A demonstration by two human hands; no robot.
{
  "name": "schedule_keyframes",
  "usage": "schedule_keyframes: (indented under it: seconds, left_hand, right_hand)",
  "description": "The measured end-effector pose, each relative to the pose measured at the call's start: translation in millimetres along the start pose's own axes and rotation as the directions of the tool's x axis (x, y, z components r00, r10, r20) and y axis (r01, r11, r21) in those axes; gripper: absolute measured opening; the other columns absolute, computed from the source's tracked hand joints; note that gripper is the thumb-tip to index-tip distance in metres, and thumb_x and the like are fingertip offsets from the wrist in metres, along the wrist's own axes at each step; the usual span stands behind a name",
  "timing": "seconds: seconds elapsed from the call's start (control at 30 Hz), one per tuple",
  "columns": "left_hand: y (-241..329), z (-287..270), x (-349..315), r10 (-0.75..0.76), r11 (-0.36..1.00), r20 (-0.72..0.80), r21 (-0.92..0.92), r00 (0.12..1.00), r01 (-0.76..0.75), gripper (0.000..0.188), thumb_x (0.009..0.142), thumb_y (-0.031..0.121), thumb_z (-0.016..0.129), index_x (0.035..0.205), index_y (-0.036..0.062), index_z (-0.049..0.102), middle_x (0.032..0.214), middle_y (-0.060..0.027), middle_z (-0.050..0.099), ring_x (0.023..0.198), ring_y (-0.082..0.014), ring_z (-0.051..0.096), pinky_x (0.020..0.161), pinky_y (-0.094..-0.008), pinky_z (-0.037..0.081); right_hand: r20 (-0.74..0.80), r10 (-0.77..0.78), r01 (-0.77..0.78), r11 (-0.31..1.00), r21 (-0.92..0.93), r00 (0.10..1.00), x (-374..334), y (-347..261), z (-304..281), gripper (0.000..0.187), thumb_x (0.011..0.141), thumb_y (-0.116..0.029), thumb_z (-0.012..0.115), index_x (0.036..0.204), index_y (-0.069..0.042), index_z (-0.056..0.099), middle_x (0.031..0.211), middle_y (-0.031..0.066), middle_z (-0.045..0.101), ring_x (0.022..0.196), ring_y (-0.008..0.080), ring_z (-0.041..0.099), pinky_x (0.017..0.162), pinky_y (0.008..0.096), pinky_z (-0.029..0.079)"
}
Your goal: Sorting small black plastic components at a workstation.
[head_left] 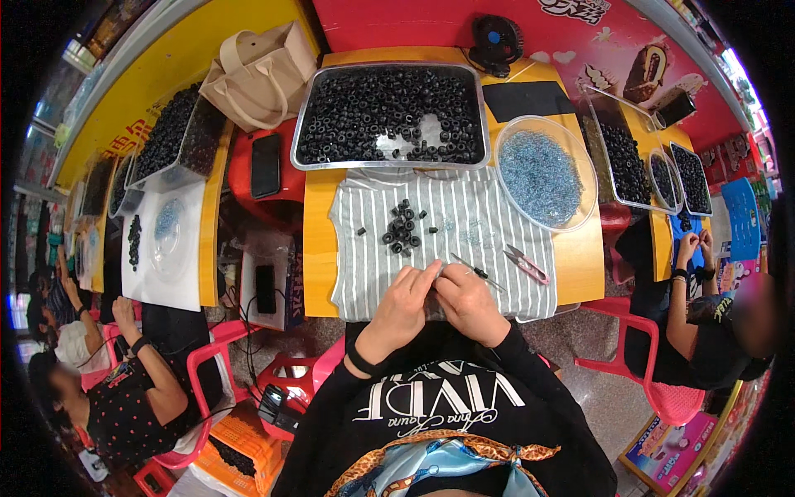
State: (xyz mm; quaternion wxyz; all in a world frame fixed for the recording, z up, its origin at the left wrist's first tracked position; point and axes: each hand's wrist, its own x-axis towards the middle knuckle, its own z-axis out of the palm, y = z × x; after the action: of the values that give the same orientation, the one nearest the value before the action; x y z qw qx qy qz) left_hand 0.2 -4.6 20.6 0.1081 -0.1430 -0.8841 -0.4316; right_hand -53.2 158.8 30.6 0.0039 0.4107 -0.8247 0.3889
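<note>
Fingers [426, 280] of both hands brought together over the near part of the striped cloth [358, 277]. Tips of left hand [397, 306] and right hand [472, 305] drawn close, as in a pinch, with hardly a gap shown; whatever may be gripped is too small or too well covered to be told.

Black rings [403, 228] seen as a loose heap beyond the fingertips and a little to the left, not touched; left hand judged the nearer. No single long axis can be given for the heap: rings are tipped variously, bores turned several ways.

Slender dark-handled tool [479, 271] found just beyond the right hand, contact not certain. Long axis set on a slant, one thin end pointed away and left, the other nearward and right. Pink-handled snips [537, 270] laid farther right, roughly parallel; blades aimed away and left, handles nearward. Both are closer to the right hand.

Small pale beads [474, 238] scattered between heap and snips. Metal tray [331, 166] of more rings set beyond the cloth.
</note>
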Motion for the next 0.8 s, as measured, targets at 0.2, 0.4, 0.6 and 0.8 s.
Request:
schedule_keyframes:
  seconds: [0.2, 0.4, 0.6, 0.8]
  left_hand:
    - [27.3, -17.5, 11.7, 0.104, 0.983, -0.139, -0.138, 0.985, -0.123, 0.043, 0.08, 0.007, 0.065, 0.121, -0.0033, 0.056, 0.122, -0.0188, 0.054, 0.109, -0.0375, 0.052, 0.092, -0.0453, 0.042]
    - [30.5, 14.6, 11.5, 0.222, 0.969, -0.092, -0.088, 0.971, -0.23, 0.041, 0.077, 0.027, 0.07, 0.112, 0.006, 0.064, 0.123, -0.0139, 0.058, 0.113, -0.0344, 0.052, 0.096, -0.0471, 0.034]
    - [22.6, 33.5, 9.8, 0.237, 0.955, -0.215, -0.126, 0.948, -0.267, 0.03, 0.069, 0.018, 0.072, 0.097, 0.008, 0.069, 0.109, -0.0099, 0.064, 0.103, -0.0299, 0.057, 0.091, -0.0446, 0.035]
    - [18.3, 33.1, 9.9, 0.188, 0.964, -0.25, -0.136, 0.95, -0.227, 0.025, 0.068, 0.015, 0.072, 0.092, 0.0086, 0.07, 0.106, -0.0087, 0.065, 0.101, -0.0284, 0.058, 0.089, -0.0435, 0.037]
  right_hand:
    - [-0.038, -0.058, 0.056, 0.997, -0.054, 0.998, -10.4, 9.9, 11.3, 0.023, 0.075, -0.003, 0.061, 0.098, 0.002, 0.059, 0.09, 0.0154, 0.055, 0.083, 0.0349, 0.058, 0.069, 0.0423, 0.049]
    - [0.028, 0.116, -0.114, 0.855, 0.507, 0.993, -1.6, -15.2, 4.7, 0.028, 0.076, -0.012, 0.063, 0.102, -0.002, 0.062, 0.103, 0.0133, 0.061, 0.097, 0.0301, 0.061, 0.079, 0.0409, 0.051]
    - [-0.023, 0.158, -0.124, 0.85, 0.511, 0.987, -9.5, 0.1, 29.9, 0.025, 0.075, -0.014, 0.064, 0.099, -0.004, 0.065, 0.1, 0.0111, 0.063, 0.093, 0.0297, 0.063, 0.081, 0.0387, 0.05]
    - [-0.032, 0.08, -0.058, 0.901, 0.429, 0.996, -6.9, 3.8, 31.2, 0.023, 0.075, -0.013, 0.064, 0.097, -0.005, 0.065, 0.098, 0.0106, 0.063, 0.089, 0.0303, 0.063, 0.08, 0.0384, 0.051]
